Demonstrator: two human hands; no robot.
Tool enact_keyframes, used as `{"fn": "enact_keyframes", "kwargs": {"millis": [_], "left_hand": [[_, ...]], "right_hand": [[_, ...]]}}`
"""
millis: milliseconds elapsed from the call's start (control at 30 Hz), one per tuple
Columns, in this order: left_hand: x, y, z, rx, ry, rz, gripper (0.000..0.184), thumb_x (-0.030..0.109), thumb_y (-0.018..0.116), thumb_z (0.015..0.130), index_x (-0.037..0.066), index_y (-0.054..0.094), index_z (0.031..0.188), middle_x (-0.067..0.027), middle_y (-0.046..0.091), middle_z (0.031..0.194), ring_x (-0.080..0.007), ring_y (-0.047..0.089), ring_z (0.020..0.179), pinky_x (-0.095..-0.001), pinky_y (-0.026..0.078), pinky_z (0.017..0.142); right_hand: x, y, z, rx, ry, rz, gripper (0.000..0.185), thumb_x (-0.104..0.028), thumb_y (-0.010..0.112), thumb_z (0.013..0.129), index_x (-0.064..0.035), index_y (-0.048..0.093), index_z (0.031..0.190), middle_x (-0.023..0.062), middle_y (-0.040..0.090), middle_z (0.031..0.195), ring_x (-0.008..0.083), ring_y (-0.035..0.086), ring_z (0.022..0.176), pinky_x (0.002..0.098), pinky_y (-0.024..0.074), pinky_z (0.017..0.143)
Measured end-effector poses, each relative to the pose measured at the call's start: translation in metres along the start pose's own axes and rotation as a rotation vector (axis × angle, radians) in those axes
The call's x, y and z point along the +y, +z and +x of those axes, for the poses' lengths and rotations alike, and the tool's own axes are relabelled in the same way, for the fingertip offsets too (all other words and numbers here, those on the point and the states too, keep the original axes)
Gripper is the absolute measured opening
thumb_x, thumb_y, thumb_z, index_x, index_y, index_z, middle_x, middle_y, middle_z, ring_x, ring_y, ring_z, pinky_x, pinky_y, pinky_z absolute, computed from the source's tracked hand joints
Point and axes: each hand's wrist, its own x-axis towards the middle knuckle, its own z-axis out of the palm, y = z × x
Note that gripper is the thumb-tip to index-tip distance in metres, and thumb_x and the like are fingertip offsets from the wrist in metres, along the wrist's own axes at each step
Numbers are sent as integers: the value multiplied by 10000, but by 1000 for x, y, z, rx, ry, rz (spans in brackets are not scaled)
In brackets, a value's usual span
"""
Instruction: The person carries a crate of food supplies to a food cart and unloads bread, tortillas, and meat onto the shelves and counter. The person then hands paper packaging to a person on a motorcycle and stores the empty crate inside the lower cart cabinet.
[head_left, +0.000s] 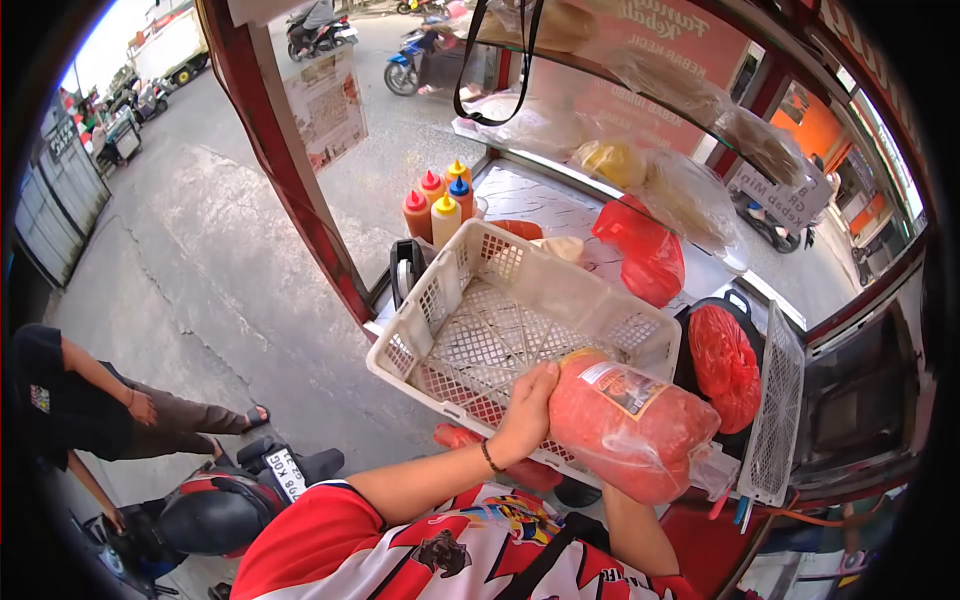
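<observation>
A large, bulging clear plastic pack (pixel 635 425) with pinkish-red contents and a printed label is held up over the near right side of a white plastic crate (pixel 400 372). My left hand (pixel 525 408), with a dark bracelet at the wrist, grips its left end, the thumb on top. My right forearm reaches up under the pack's right end; the right hand is hidden behind it, so its fingers do not show. The crate's lattice floor is visible, with nothing lying on it. Below the crate's near edge is some red plastic (pixel 520 470), partly covered by my arm.
Squeeze bottles (pixel 445 215) stand behind the crate, beside a black tape dispenser (pixel 405 270). A red plastic bag (pixel 640 250) lies on the counter. To the right are a dark pan holding a red bag (pixel 725 365) and an upright white rack (pixel 775 410). A person (pixel 90 400) stands by a parked motorbike.
</observation>
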Motion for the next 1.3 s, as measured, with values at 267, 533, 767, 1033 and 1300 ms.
{"fn": "enact_keyframes", "kwargs": {"millis": [267, 533, 767, 1033, 1300], "left_hand": [[21, 9, -7, -118, 46, -22, 302, 235, 464, 1066, 15, 538, 873, 39, 484, 796, -54, 419, 772, -244, 395, 661], [25, 7, -7, -178, 31, 65, 334, 267, 469, 1068, 21, 548, 855, 41, 462, 752, -53, 412, 742, -243, 384, 644], [16, 10, -13, -205, 34, 15, 356, 275, 477, 1066, 7, 517, 836, 34, 438, 738, -68, 403, 743, -261, 388, 652], [14, 7, -9, -208, -49, -183, 343, 297, 452, 1079, 50, 554, 862, 65, 489, 804, -31, 424, 772, -219, 390, 684], [22, 22, 14, -1, 8, -414, 336, 274, 452, 1076, 8, 591, 925, 31, 552, 857, -57, 458, 818, -231, 422, 748]], "right_hand": [[-8, 5, -10, 55, -37, -80, 371, -287, 546, 1026, -56, 550, 1316, 75, 598, 1244, 199, 564, 1163, 369, 461, 1029], [-14, 2, -26, 84, -60, -110, 380, -285, 551, 1022, -58, 541, 1327, 80, 590, 1268, 207, 558, 1182, 376, 460, 1040], [-23, 0, -34, 135, -103, -168, 388, -283, 555, 1019, -60, 533, 1336, 85, 583, 1289, 215, 554, 1198, 382, 459, 1049], [-20, 3, -24, 170, -124, -194, 399, -282, 560, 1015, -62, 524, 1346, 90, 576, 1313, 224, 549, 1217, 389, 458, 1059], [-3, 14, 0, 122, -117, -185, 410, -280, 565, 1011, -65, 515, 1357, 96, 568, 1337, 232, 543, 1235, 396, 457, 1069]]}}
